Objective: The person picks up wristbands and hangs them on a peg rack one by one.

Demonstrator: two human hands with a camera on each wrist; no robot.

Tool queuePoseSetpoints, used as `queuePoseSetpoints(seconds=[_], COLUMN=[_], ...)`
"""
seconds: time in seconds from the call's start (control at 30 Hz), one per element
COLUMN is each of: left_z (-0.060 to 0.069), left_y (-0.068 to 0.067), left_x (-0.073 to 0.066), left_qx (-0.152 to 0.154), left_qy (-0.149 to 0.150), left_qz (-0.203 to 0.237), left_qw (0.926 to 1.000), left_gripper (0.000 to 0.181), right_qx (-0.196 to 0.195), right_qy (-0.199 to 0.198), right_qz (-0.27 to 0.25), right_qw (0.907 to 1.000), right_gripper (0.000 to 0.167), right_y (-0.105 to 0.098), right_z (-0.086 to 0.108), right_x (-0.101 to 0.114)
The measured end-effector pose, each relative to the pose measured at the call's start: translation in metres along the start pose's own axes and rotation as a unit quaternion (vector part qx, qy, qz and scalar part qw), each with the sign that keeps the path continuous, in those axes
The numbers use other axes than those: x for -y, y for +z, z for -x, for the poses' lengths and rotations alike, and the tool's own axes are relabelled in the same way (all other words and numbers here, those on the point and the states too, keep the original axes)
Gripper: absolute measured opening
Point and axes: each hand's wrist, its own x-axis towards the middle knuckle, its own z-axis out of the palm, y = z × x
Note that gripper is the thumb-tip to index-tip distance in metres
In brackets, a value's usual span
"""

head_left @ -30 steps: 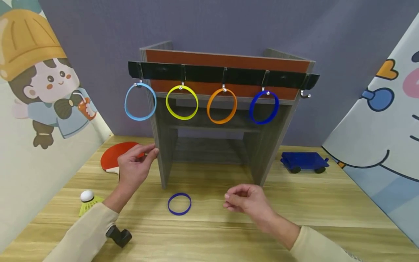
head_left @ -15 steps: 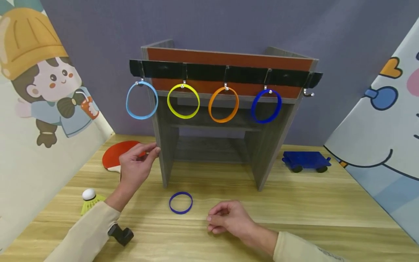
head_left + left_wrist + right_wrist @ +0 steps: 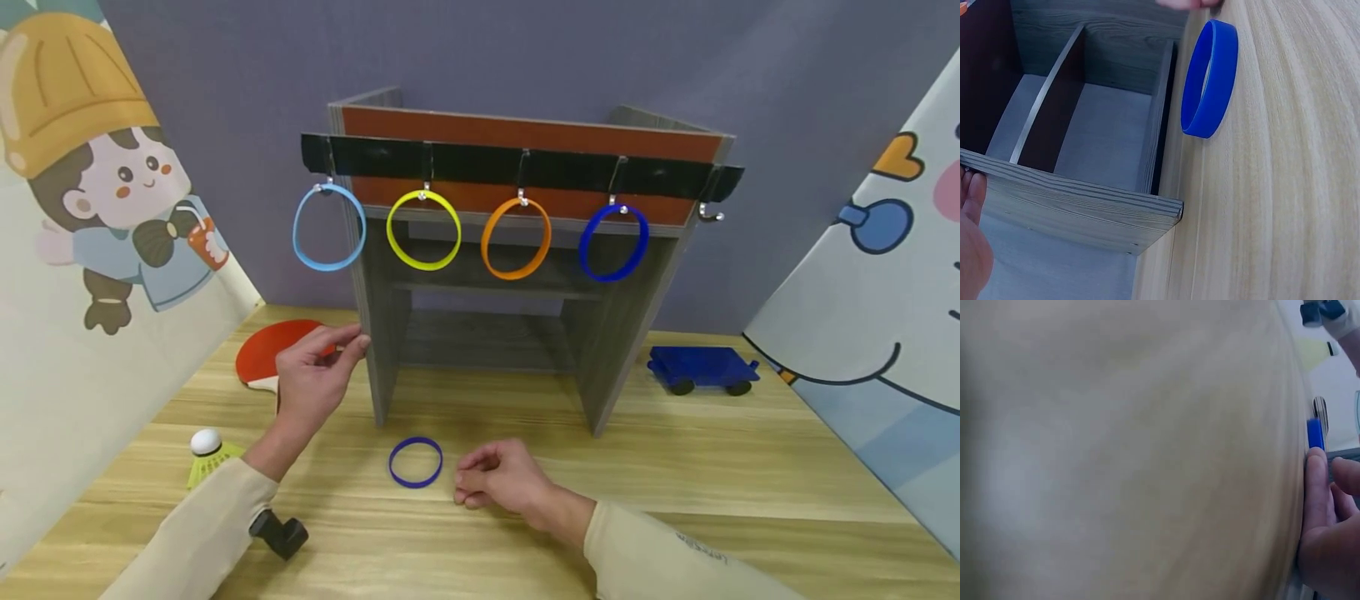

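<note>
My left hand [image 3: 311,379] pinches the front edge of the left side panel of a grey wooden shelf [image 3: 369,333]. In the left wrist view its fingers sit against that panel's edge. A dark blue wristband [image 3: 391,471] lies on the table in front of the shelf. Just right of it is my right hand [image 3: 506,479], low over the table, fingers loosely bent and holding nothing. The right wrist view shows its fingertips close to the blue band [image 3: 1315,434]; whether they touch is hard to tell there, but the head view shows a small gap.
Light blue [image 3: 364,225], yellow [image 3: 459,225], orange [image 3: 549,237] and blue bands [image 3: 646,242] hang from hooks on a black strip [image 3: 480,162]. The rightmost hook [image 3: 708,214] is bare. A red paddle [image 3: 262,354], a shuttlecock [image 3: 206,450] and a blue toy cart [image 3: 701,367] lie around the shelf.
My right hand has moved left and down, then slightly up, toward the band on the table. The left hand keeps its grip on the shelf's side panel.
</note>
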Motion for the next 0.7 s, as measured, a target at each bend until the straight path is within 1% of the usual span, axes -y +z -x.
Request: queuePoseSetpoints(seconds=[0.07, 0.17, 0.27, 0.33, 0.47, 0.53, 0.7], left_z=[-0.001, -0.003, -0.006, -0.006, -0.003, -0.001, 0.0], left_y=[0.001, 0.003, 0.004, 0.003, 0.001, 0.0, -0.001], left_x=[-0.004, -0.016, -0.026, -0.023, -0.007, 0.0, 0.002], left_qx=[0.001, -0.001, -0.003, -0.004, -0.002, -0.001, 0.0], left_qy=[0.004, 0.01, 0.012, 0.011, 0.005, 0.001, -0.004], left_qz=[0.001, -0.002, 0.0, 0.004, 0.002, 0.0, 0.004], left_qw=[1.0, 0.9999, 0.9999, 0.9999, 1.0, 1.0, 1.0], left_gripper=[0.025, 0.024, 0.023, 0.023, 0.025, 0.025, 0.023], right_qx=[-0.004, -0.006, -0.007, -0.008, -0.016, -0.024, -0.051], right_qy=[0.004, 0.008, 0.002, -0.006, -0.01, -0.005, -0.001], right_qz=[0.002, 0.006, 0.011, 0.014, 0.022, 0.025, 0.039], right_qw=[1.0, 0.9999, 0.9999, 0.9999, 0.9996, 0.9994, 0.9979], right_gripper=[0.019, 0.02, 0.019, 0.019, 0.018, 0.018, 0.021], right_y=[0.0, 0.002, 0.005, 0.007, 0.011, 0.014, 0.021], right_z=[-0.005, -0.012, -0.017, -0.02, -0.024, -0.026, -0.029], right_x=[0.0, 0.001, 0.002, 0.002, 0.004, 0.005, 0.008])
